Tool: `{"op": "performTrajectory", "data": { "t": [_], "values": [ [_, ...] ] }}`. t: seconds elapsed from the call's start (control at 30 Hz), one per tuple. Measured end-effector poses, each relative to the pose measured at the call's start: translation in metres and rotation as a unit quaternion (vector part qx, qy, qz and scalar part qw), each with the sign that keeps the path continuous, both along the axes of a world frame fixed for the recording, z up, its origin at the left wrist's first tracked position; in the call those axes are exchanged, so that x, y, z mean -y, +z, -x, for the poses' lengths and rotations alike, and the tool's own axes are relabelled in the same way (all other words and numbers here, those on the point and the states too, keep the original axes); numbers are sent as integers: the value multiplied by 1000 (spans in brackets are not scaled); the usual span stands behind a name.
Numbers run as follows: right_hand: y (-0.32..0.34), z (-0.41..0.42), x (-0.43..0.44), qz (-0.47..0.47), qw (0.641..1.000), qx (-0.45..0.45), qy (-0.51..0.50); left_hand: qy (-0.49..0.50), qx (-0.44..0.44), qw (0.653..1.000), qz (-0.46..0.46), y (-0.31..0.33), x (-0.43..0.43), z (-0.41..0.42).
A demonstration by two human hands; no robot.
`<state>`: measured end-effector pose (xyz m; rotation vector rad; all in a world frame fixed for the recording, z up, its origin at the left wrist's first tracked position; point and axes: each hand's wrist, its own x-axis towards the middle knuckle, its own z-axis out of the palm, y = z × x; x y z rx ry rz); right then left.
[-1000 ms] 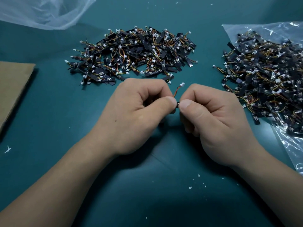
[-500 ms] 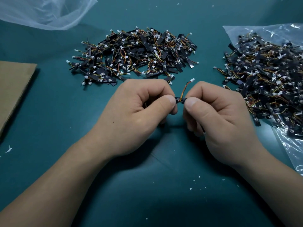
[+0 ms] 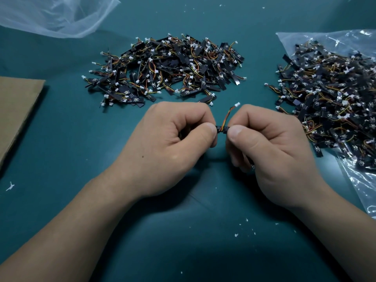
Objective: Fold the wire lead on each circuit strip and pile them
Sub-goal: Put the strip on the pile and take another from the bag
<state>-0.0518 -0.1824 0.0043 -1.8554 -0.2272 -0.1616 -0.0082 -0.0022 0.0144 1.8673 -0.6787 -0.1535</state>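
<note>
The left grip (image 3: 168, 145) and the right grip (image 3: 274, 151) meet over the middle of the teal counter (image 3: 183, 231), knuckles up and fingers curled. Each grip pinches 1 end of a single black strip (image 3: 221, 128) between thumb and curled forefinger. Only a short stretch of the strip shows between the 2 thumb tips, and the rest is hidden inside the hands. The strip lies roughly level, from 9 to 3 o'clock, above the counter. Its lead (image 3: 226, 117), of orange, yellow and dark wires, rises toward 1 o'clock close to the right forefinger. It ends in a small white plug (image 3: 237, 104).

At 12 o'clock from the hands, just beyond the left knuckles, sits a loose pile (image 3: 168, 70) of strips with leads. At 2 o'clock a second heap (image 3: 329, 94) lies on a flattened plastic bag (image 3: 358, 184), near the right grip. A clear bag (image 3: 55, 15) is crumpled at 10 o'clock, at the far edge. A sheet of cardboard (image 3: 16, 110) lies at 9 o'clock, well apart from the hands. Small white scraps (image 3: 236, 235) dot the counter at 6 o'clock, between the forearms.
</note>
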Motion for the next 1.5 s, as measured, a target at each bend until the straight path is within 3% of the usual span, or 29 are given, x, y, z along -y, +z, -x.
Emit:
{"op": "performTrajectory", "data": {
  "t": [0.63,1.5],
  "values": [
    [0,0,0,-29,999,-6,13,-5,2,1000,7,0,0,0],
    [2,1,0,0,1000,29,-7,-20,8,1000,3,-1,-1,1]
  ]
}}
